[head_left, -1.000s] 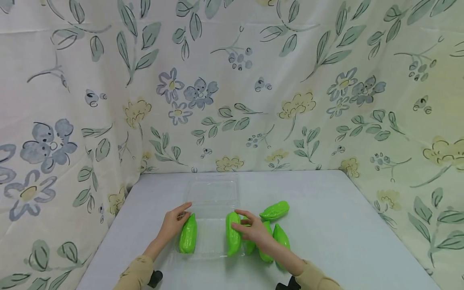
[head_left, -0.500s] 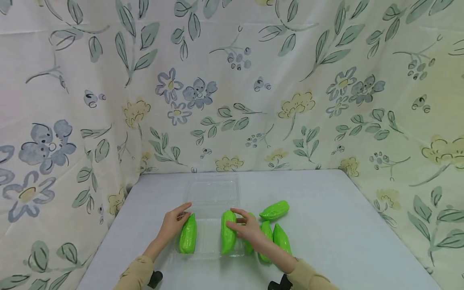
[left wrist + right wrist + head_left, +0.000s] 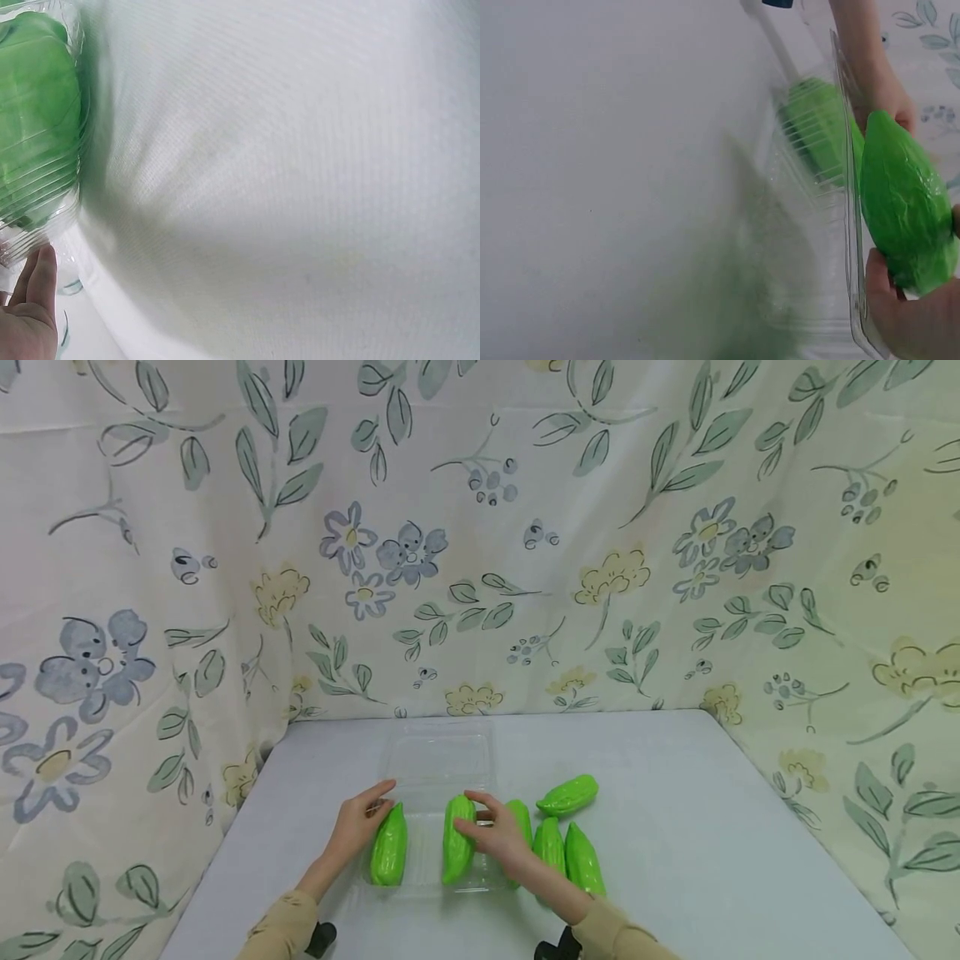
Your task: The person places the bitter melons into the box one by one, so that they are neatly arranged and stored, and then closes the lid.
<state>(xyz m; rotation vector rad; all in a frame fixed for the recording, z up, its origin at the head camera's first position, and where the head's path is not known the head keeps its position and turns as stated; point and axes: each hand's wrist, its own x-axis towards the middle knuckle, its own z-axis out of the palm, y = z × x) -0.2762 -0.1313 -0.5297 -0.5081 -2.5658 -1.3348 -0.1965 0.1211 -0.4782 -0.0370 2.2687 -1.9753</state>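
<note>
My right hand grips a bright green, ridged gourd between thumb and fingers, over the right half of the hinged clear plastic box. In the right wrist view this gourd is at the inner side of the box's near wall, its pointed end away from the hand. A second green gourd lies in the box along its left side. My left hand holds the box's left edge by that gourd's tip; in the left wrist view its fingers touch the ribbed plastic wall.
The box's clear lid lies folded back behind it. Right of the box lie several more green gourds, among them one at the back and one at the front right. A floral cloth hangs behind the white table.
My right hand has carried its gourd leftward, from the box's right edge to further over the inside. The left hand has stayed at the box's left edge.
</note>
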